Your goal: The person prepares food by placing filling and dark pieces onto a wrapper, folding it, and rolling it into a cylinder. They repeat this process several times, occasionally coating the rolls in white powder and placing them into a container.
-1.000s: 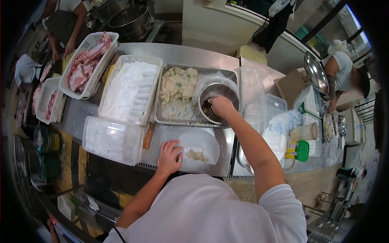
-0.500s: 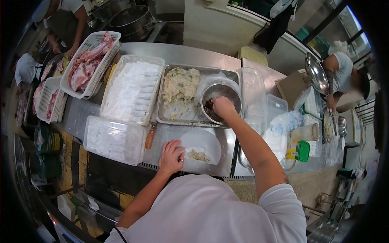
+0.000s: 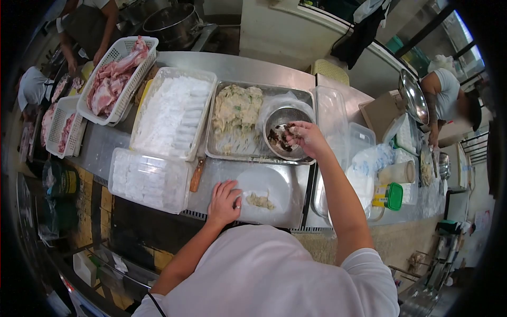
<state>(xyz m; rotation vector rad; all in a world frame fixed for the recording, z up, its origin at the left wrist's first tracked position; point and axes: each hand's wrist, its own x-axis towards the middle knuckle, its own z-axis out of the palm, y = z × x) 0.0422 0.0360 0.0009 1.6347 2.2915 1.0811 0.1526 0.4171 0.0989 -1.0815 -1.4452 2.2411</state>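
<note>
Wrapper (image 3: 266,183) with filling (image 3: 260,201) lies lower centre on the desk (image 3: 215,172), left hand (image 3: 225,202) loosely open at its edge. Right hand (image 3: 307,139) has a narrow grip over the bowl (image 3: 281,114); whether it holds dark bits (image 3: 276,138), I cannot tell.

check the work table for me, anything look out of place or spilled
Nothing looks plainly spilled or broken. One mild oddity: a brown handle pokes out beside the clear box, near the corner of the metal tray; its other end is hard to make out. The filling near the left hand sits in one small pile.
</note>
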